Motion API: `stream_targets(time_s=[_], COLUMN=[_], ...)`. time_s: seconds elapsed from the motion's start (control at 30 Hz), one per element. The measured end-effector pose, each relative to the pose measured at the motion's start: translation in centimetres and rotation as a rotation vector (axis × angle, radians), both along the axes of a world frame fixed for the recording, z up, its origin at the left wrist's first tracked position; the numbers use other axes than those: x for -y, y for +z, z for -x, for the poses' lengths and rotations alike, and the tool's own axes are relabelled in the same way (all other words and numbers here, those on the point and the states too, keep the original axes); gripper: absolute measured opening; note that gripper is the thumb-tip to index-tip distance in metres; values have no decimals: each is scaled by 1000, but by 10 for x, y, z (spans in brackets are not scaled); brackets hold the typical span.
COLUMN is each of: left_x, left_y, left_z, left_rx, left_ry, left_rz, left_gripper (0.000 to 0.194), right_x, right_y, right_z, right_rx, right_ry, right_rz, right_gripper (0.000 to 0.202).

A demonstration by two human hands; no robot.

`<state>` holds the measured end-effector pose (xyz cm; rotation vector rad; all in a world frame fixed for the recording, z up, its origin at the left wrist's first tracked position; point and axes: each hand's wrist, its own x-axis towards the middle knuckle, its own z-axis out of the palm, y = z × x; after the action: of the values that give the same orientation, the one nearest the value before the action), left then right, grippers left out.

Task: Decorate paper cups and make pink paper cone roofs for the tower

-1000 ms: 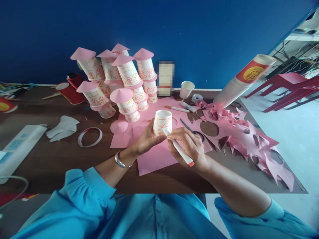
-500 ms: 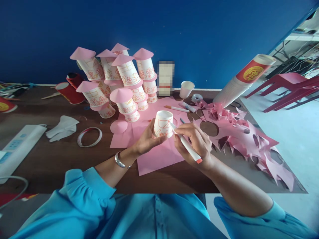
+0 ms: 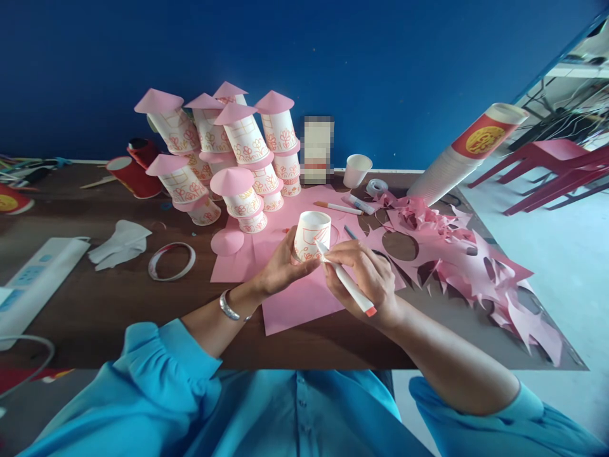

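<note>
Blue wall backs the worktop. Near its front edge, left hand grips an upturned cup; right hand pinches a marker, tip touching the cup.
</note>
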<state>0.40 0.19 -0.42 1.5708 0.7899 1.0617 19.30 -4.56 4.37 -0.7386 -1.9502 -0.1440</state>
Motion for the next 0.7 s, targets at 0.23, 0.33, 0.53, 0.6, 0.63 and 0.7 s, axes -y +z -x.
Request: stream_targets(time_s=[0.23,0.33,0.53,0.6,0.63,0.7], left_x=[-1,-2,-1,0,0,1], left_y=[-3,-3,-5,-6,-6,-5], left_z=[0,0,0,0,0,0], left_rx=[34,28,23,30,28,6], left_ry=[-3,1,-1,-7,-5,4], left_rz=[-17,-17,-21,-5,2,11], left_gripper=[66,67,67,67,67,69], right_x=[3,3,3,3,2,1], right_y=[-3,-4,-1,3,4,6], right_z=[4,5,3,1,0,-2], right_rx=[4,-8,-5,-7,-10,-19], right_ry=[2,42,32,7,-6,-27], right_rz=[41,67,15,-20,-28,-35], right_gripper=[23,22,23,23,23,22])
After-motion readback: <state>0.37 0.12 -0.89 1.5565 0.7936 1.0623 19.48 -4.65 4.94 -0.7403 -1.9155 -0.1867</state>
